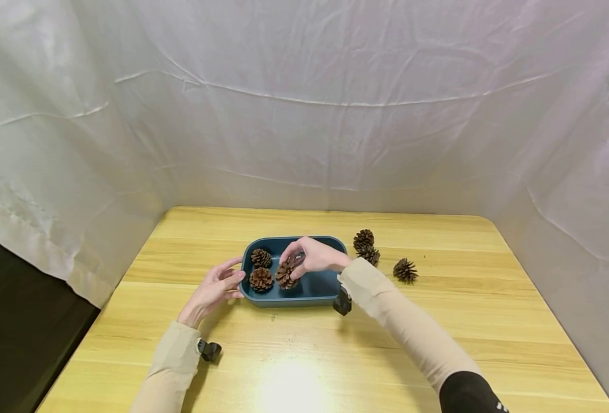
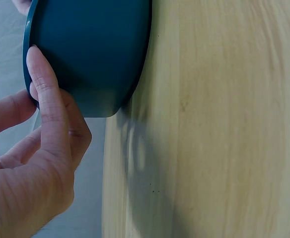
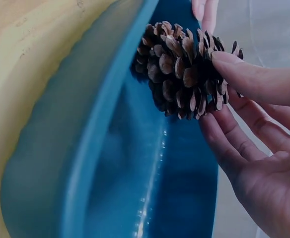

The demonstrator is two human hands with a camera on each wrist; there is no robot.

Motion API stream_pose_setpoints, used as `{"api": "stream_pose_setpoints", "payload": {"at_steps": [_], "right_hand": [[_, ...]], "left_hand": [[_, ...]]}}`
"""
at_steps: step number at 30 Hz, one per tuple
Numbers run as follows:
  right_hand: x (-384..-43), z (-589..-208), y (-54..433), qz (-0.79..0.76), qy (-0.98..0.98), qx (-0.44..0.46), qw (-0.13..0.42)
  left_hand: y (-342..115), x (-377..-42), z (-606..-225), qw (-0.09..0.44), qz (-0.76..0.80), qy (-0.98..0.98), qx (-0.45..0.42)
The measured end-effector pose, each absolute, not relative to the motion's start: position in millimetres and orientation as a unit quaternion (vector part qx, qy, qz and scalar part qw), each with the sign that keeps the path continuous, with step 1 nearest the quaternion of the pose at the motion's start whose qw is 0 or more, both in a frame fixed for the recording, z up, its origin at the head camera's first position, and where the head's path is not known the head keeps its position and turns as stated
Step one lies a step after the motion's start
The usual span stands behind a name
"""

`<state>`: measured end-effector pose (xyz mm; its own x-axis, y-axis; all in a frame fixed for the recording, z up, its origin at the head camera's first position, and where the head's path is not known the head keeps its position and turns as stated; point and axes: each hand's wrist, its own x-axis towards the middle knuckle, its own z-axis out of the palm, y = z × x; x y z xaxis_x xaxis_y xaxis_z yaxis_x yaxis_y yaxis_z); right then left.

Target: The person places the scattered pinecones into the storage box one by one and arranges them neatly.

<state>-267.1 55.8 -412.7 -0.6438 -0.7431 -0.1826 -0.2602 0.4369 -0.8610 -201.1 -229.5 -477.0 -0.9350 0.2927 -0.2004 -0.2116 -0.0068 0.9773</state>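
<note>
A dark blue oblong tray (image 1: 319, 287) stands on the wooden table. My right hand (image 1: 312, 255) reaches over it and pinches a brown pine cone (image 3: 180, 69) between thumb and fingers, inside the tray's walls. Two more pine cones, one farther back (image 1: 261, 258) and one nearer (image 1: 261, 279), lie at the tray's left end. My left hand (image 1: 217, 288) holds that end, its thumb at the rim and other fingers against the outer wall, as the left wrist view shows.
Right of the tray, two pine cones sit close together, one behind (image 1: 363, 239) and one in front (image 1: 369, 255). Another pine cone (image 1: 405, 271) lies farther right on the table (image 1: 438, 321). A pale curtain (image 1: 330, 143) hangs behind and along the sides.
</note>
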Motion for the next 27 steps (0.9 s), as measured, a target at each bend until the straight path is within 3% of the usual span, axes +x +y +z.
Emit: {"api": "stream_pose_setpoints", "payload": {"at_steps": [27], "right_hand": [[-263,-436,53,-0.416,0.812,-0.286,0.294]], "left_hand": [[-231,-200,-476,0.177,0.710,0.680,0.043]]}}
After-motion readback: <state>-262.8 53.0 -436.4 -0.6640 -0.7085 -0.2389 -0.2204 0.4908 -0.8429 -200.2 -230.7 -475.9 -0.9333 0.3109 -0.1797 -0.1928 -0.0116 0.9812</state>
